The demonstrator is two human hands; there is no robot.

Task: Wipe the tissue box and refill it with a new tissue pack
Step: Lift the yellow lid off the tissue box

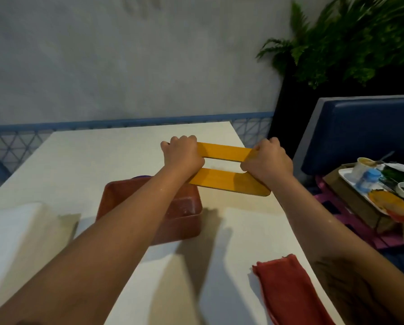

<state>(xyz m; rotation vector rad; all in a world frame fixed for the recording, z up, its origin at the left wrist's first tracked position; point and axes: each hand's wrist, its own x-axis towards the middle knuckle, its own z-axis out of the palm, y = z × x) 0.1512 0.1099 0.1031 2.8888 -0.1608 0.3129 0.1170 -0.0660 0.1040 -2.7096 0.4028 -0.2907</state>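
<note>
A yellow wooden tissue-box lid (pixel 222 178) with a long slot through its middle is held flat above the white table (pixel 90 160). My left hand (pixel 182 152) grips its left end and my right hand (pixel 267 160) grips its right end. Below my left forearm sits the open red-brown tissue box base (pixel 184 207), with its inside partly hidden by the arm. A white tissue pack (pixel 15 231) lies at the table's left front. A red cloth (pixel 287 287) lies at the front right.
A blue padded bench (pixel 365 127) stands to the right, with a tray of used dishes (pixel 384 184) on a box beside it. A fern in a dark planter (pixel 351 43) fills the far right corner. A grey wall runs behind the table.
</note>
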